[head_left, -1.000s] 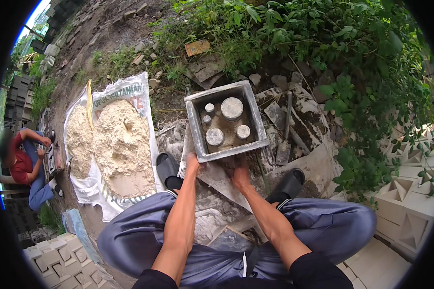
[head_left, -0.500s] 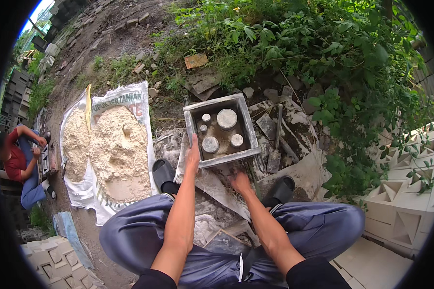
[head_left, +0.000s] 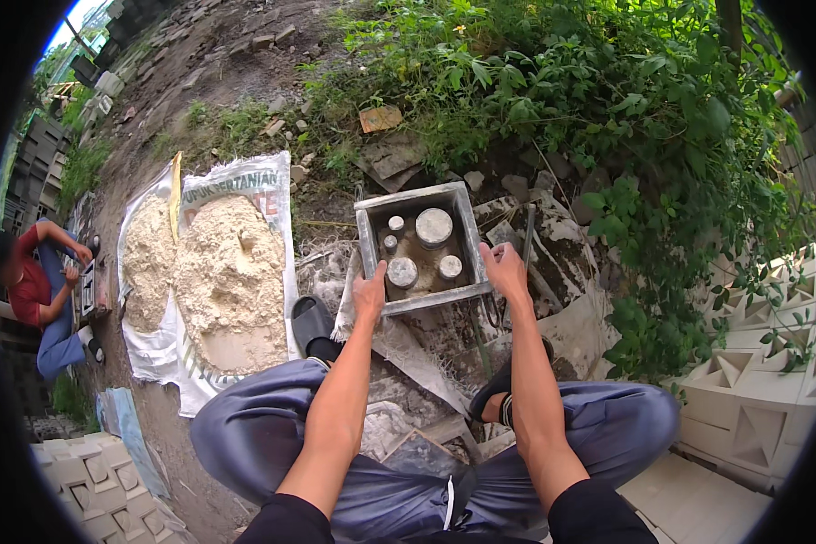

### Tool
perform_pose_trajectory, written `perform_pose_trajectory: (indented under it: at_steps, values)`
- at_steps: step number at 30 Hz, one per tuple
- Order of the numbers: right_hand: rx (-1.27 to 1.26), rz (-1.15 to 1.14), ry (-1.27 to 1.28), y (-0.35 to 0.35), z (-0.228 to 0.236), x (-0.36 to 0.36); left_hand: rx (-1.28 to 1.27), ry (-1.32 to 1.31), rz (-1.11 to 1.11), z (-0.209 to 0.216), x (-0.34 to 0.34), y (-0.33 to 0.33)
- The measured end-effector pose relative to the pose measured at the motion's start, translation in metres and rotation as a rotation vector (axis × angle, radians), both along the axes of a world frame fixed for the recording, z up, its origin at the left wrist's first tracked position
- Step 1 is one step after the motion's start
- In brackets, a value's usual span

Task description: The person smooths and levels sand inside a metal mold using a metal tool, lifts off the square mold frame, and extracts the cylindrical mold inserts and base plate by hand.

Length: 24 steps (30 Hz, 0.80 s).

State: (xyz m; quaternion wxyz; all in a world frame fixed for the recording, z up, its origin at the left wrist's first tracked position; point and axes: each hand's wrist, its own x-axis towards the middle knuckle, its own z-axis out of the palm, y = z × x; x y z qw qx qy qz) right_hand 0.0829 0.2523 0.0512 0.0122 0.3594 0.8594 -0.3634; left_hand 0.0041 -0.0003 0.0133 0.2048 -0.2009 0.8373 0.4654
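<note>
Pinching a square grey mould box (head_left: 438, 299) with left hand (head_left: 369, 295) at eight o'clock, right hand (head_left: 508, 271) at three o'clock.

Left hand (head_left: 369, 292) and right hand (head_left: 506, 270) beside grey box (head_left: 437, 299)

Grey box (head_left: 437, 300), whitish cylinders (head_left: 434, 228), cream powder (head_left: 222, 267), white sack (head_left: 161, 358) with dark stripes, blue-grey trousers (head_left: 263, 431), black sleeves (head_left: 286, 523)

Blind spots in my feed

I can't see the underside of the grey box (head_left: 437, 300) or most fingers of the left hand (head_left: 368, 292). The right forearm (head_left: 539, 399) covers part of the right sandal (head_left: 482, 393), and the right hand (head_left: 506, 270) hides some of a long-handled tool (head_left: 529, 225). A co-worker's head (head_left: 4, 255) is blurred; pale blocks (head_left: 100, 490) leave my view at lower left
</note>
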Motion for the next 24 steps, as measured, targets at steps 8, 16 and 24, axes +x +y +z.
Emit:
perform_pose_trajectory:
  at_steps: [8, 16, 24]
  values:
    - [-0.389, 0.050, -0.164, -0.014, -0.026, -0.017, 0.272, -0.156, 0.110, -0.034, -0.004, -0.017]
    - [-0.529, 0.076, -0.153, -0.011, -0.030, -0.020, 0.427, -0.115, -0.005, -0.047, -0.011, -0.033]
    - [-0.789, 0.068, -0.012, 0.006, -0.056, -0.016, 0.550, -0.211, -0.069, -0.036, -0.011, -0.026]
